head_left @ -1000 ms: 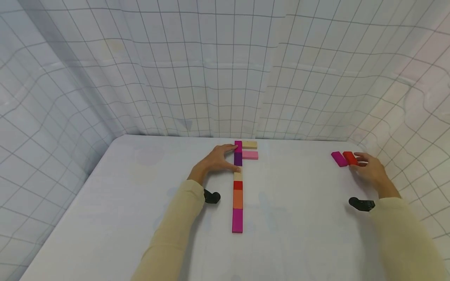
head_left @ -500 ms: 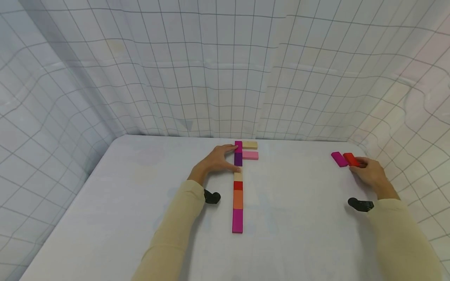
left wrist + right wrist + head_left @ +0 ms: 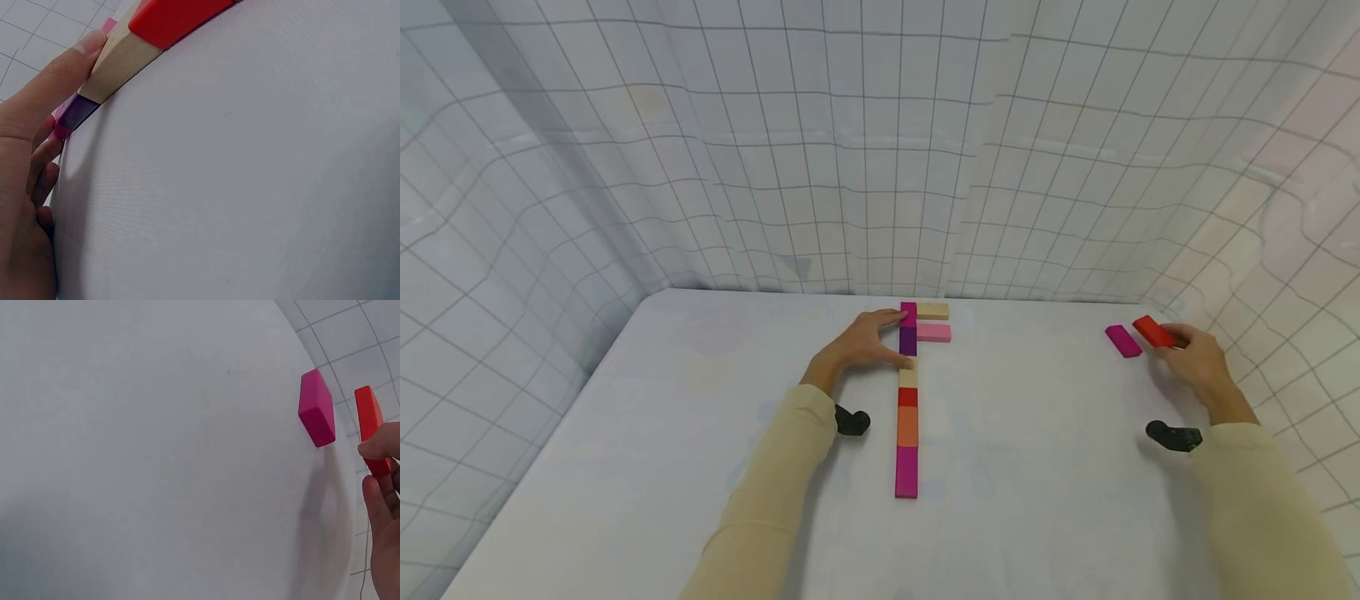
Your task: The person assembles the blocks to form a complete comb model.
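Observation:
A column of coloured blocks stands end to end in the middle of the table. My left hand (image 3: 867, 339) rests at its left side. The thumb touches the plain wood block (image 3: 119, 59) and the index finger reaches the far magenta block (image 3: 908, 312); the purple block (image 3: 907, 340) lies between them. My right hand (image 3: 1201, 364) pinches a red block (image 3: 1153, 332) between thumb and fingers, tilted and raised off the table at the right. A loose magenta block (image 3: 317, 407) lies on the table just left of it.
Nearer in the column come a red block (image 3: 907, 397), an orange block (image 3: 907, 427) and a magenta block (image 3: 906, 472). A beige block (image 3: 932, 311) and a pink block (image 3: 934, 333) jut rightward from the far end. Gridded white cloth (image 3: 880, 167) walls the table's back and sides.
My right hand has taken hold of the red block and lifted it off the table, away from the loose magenta block. My left hand has stayed in place.

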`<state>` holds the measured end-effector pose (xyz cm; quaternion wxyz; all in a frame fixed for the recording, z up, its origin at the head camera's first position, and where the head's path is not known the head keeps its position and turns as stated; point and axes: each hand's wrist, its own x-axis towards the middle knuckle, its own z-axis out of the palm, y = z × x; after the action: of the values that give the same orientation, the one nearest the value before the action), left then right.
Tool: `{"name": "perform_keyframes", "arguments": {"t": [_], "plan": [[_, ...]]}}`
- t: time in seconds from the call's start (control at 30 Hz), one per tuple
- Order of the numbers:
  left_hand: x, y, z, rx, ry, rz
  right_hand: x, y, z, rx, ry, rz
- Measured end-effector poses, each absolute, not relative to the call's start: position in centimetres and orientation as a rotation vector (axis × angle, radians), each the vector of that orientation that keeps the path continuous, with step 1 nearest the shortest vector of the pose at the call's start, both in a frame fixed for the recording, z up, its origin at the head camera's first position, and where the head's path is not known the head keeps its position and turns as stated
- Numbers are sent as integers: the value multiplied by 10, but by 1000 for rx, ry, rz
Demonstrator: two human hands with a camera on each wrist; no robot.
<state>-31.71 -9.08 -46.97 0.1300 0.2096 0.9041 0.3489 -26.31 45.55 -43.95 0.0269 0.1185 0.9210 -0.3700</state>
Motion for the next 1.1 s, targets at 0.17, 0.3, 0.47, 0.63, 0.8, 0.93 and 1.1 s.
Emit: {"name": "perform_keyframes", "arguments": {"t": [0.17,0.3,0.47,0.63,0.8,0.93,1.1], "plan": [[-318,-91,-471,601,2623,1014,-266,449,-429,235,2899,-1119],[-318,-90,-472,611,2624,1019,-270,443,-421,134,2874,-1038],[-320,-90,-472,618,2625,1018,-275,431,-412,39,2817,-975],[-320,-91,-472,616,2623,1016,-279,415,-407,-54,2812,-957],[-318,-91,-471,590,2623,1018,-282,400,-403,-143,2829,-927],[-317,-91,-471,579,2625,1011,-282,387,-404,-212,2833,-915],[-318,-90,-471,598,2630,1009,-285,370,-407,-293,2826,-924]]}}
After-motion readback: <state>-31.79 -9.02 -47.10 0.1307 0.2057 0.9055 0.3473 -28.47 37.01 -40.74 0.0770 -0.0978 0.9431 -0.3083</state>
